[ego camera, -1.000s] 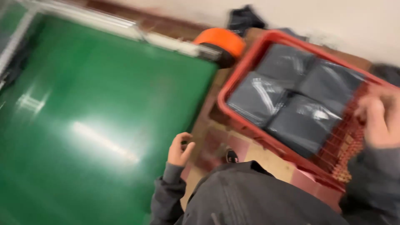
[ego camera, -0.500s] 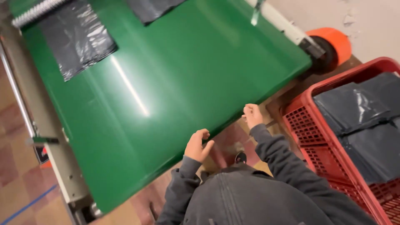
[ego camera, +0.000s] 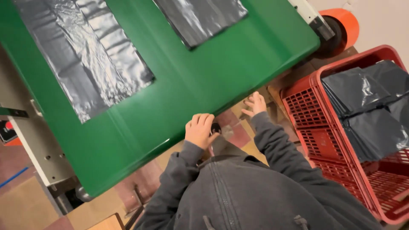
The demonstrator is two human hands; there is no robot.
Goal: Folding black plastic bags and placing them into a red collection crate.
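Left hand [ego camera: 199, 130] is curled loosely at the near edge of the green conveyor belt [ego camera: 204, 81], holding nothing, a small dark knob [ego camera: 216, 127] just beside its fingers. Right hand [ego camera: 255, 103] is open and empty by the same edge. Two flat black plastic bags [ego camera: 83, 55] [ego camera: 200, 15] lie on the belt, well apart from both hands. More bags [ego camera: 366, 106] are stacked in the red crate [ego camera: 315, 132] on the right. Best practice: lay each bag flat and square, clear of the edge. Versus half a second ago, the view has closed in and the bags sit nearer.
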